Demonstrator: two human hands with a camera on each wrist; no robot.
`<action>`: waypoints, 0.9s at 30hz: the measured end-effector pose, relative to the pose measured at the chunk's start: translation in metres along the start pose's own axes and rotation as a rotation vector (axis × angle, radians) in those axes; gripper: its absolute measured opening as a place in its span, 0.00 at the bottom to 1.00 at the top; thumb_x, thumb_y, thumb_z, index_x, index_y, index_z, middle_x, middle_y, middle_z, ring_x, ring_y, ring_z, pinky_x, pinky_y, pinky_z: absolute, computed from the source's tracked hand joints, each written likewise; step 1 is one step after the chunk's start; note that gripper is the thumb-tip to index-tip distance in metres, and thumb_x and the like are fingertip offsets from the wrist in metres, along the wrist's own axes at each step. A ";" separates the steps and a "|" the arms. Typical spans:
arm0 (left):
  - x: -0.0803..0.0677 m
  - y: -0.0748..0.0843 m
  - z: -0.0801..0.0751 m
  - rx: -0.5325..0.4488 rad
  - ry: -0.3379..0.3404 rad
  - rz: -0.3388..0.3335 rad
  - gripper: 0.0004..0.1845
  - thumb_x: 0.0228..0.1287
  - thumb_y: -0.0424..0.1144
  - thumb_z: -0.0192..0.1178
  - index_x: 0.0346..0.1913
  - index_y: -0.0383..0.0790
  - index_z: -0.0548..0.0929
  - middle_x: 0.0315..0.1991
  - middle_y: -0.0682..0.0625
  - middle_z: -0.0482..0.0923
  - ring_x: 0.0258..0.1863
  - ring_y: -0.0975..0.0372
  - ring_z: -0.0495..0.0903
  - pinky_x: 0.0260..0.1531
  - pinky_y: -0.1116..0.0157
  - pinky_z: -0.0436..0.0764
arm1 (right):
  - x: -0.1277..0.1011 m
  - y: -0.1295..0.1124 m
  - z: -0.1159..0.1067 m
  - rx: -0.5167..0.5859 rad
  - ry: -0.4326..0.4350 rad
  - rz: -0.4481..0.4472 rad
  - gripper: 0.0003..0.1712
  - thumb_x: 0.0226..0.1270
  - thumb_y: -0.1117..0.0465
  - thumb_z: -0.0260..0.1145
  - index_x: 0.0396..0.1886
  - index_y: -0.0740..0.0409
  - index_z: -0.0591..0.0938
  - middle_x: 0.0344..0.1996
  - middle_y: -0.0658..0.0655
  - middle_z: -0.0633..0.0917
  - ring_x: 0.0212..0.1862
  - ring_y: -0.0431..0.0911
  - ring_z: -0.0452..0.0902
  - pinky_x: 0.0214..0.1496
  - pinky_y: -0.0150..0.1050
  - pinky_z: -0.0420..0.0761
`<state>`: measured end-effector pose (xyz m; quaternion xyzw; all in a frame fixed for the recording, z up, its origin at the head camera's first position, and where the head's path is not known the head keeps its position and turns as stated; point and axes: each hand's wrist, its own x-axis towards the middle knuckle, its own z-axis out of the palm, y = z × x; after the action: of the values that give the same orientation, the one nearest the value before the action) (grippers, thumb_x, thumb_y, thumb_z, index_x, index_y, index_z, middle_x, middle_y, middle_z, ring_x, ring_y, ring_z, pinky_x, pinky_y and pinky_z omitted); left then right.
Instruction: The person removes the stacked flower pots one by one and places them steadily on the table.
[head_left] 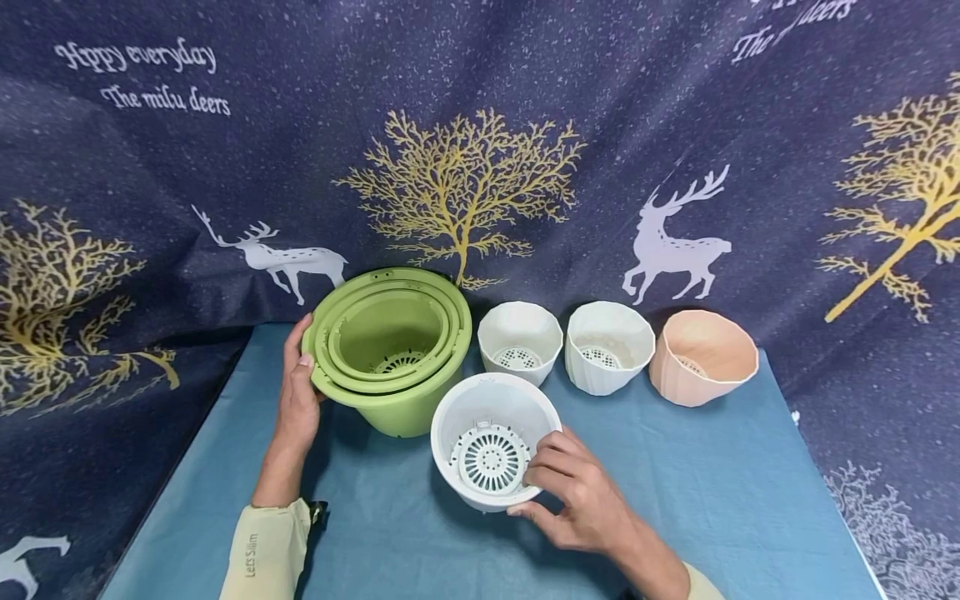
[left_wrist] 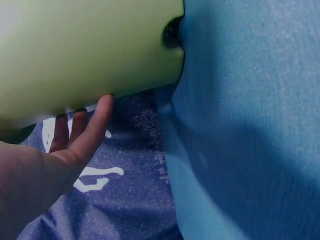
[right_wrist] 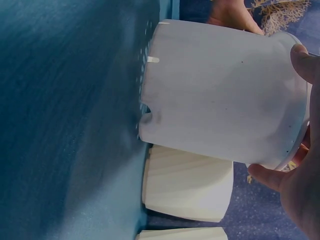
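A stack of three nested green pots (head_left: 390,350) stands tilted toward me at the back left of the blue-covered table (head_left: 720,500). My left hand (head_left: 298,352) holds its left rim, thumb on the front and fingers behind. In the left wrist view those fingers (left_wrist: 102,112) lie nearly straight against the green wall (left_wrist: 85,50). My right hand (head_left: 536,492) grips a round white pot (head_left: 491,450) by its lower right rim, fingers inside and thumb outside, mouth tipped toward me with a slotted drain insert showing. In the right wrist view the thumb (right_wrist: 304,61) lies over the white pot (right_wrist: 225,95).
Three small faceted pots stand in a row at the back: white (head_left: 520,340), white ribbed (head_left: 609,346) and peach (head_left: 701,357). A dark blue cloth with deer and gold trees (head_left: 465,183) hangs behind and around the table. The ribbed white pot (right_wrist: 187,185) sits close behind the held one.
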<state>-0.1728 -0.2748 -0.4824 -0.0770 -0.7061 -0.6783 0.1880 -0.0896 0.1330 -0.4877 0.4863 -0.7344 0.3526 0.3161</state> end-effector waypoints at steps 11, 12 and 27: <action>-0.001 0.001 0.000 0.016 -0.001 -0.006 0.30 0.84 0.43 0.35 0.85 0.49 0.58 0.60 0.48 0.77 0.35 0.67 0.83 0.24 0.71 0.82 | -0.001 0.000 0.003 -0.008 -0.020 0.004 0.17 0.67 0.44 0.77 0.32 0.53 0.88 0.31 0.47 0.83 0.41 0.46 0.78 0.51 0.47 0.75; 0.000 0.001 0.000 0.014 -0.003 -0.005 0.30 0.84 0.43 0.35 0.85 0.49 0.58 0.60 0.48 0.77 0.35 0.67 0.83 0.24 0.71 0.82 | -0.001 0.000 0.004 -0.011 -0.024 0.004 0.17 0.67 0.44 0.77 0.32 0.52 0.88 0.31 0.46 0.83 0.41 0.46 0.78 0.51 0.48 0.75; 0.000 0.001 0.000 -0.006 -0.004 0.000 0.30 0.84 0.43 0.35 0.85 0.49 0.58 0.62 0.47 0.75 0.38 0.66 0.83 0.26 0.71 0.83 | -0.002 -0.006 0.004 -0.077 -0.105 0.083 0.15 0.63 0.44 0.79 0.34 0.48 0.86 0.34 0.44 0.83 0.46 0.46 0.77 0.60 0.60 0.72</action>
<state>-0.1723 -0.2746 -0.4819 -0.0790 -0.7043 -0.6804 0.1867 -0.0835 0.1285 -0.4903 0.4608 -0.7825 0.3110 0.2806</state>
